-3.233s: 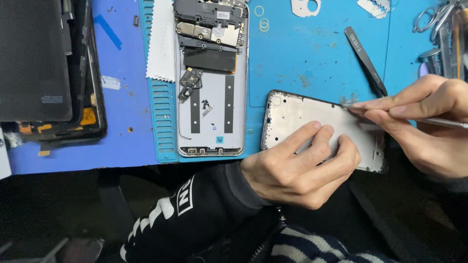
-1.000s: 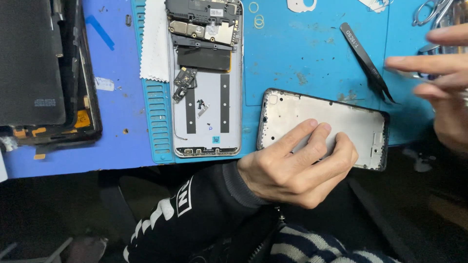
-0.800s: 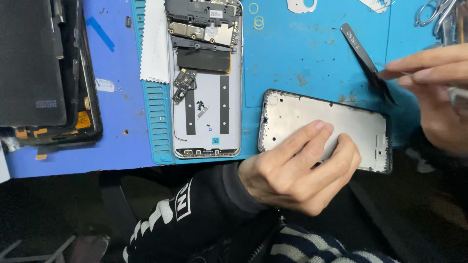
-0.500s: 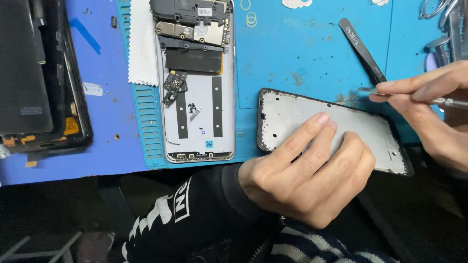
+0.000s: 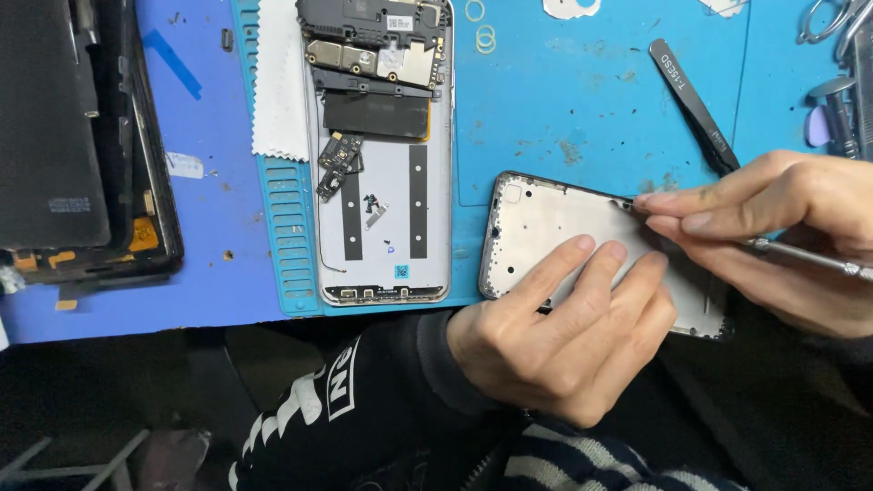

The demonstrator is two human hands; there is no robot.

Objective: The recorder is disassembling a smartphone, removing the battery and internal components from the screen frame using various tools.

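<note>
I see my left hand (image 5: 564, 341) lying flat on the white frame (image 5: 546, 227), fingers spread and pressing it down, so that grip is released rather than closed round anything. The frame rests at the near edge of the blue surface (image 5: 582, 118), tilted a little, its lower right corner hanging over the dark lap area. My right hand (image 5: 782, 227) pinches a thin metal screwdriver (image 5: 800, 255) between thumb and fingertips, a firm grasp, with the tip touching the frame's upper edge near its right corner. Just beyond that hand lie black tweezers (image 5: 696, 105), angled across the mat. To the left sits an opened phone (image 5: 382, 155), acting as a shallow tray: inside it I see circuit boards at the top, a dark block under them, two black strips, and a few small loose parts near the middle. A white cloth (image 5: 280, 82) lies just beside it, and a dark screen assembly (image 5: 73, 136) lies at the far left.
</note>
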